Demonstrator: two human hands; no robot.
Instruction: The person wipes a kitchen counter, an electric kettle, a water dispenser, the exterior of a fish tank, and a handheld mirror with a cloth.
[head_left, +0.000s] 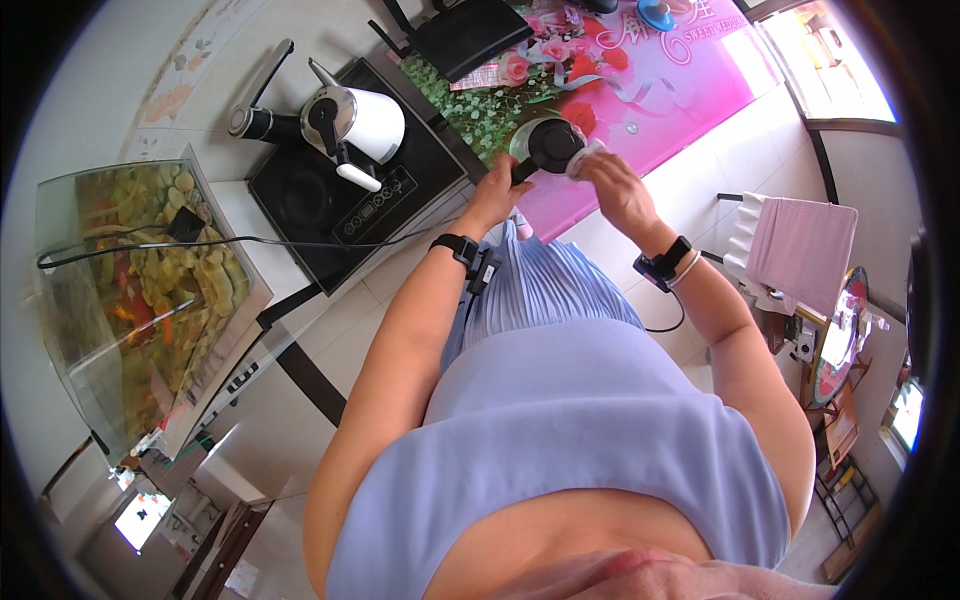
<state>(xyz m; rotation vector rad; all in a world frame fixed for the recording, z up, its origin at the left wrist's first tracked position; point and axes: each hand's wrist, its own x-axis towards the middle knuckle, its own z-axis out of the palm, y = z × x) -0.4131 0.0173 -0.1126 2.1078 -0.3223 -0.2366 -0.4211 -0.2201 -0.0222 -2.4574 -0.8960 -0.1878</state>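
Observation:
Over the near edge of a pink flower-printed tabletop (679, 105) is a glass pot (523, 138) with a black lid (556, 147). My left hand (496, 193) is closed around its black handle (524, 171). In my right hand (619, 187) is a whitish cloth (584, 157), pressed against the pot's right side. The fingers partly cover the cloth. Whether the pot's base rests on the tabletop cannot be made out from above.
Left of the pot, a white kettle (375, 124) stands on a black cooktop (300, 196). A glass fish tank (142, 300) is at far left, with a black cable (300, 244) crossing before it. Behind are a black router (472, 37) and a blue lid (656, 13). A pink-covered chair (802, 251) stands right.

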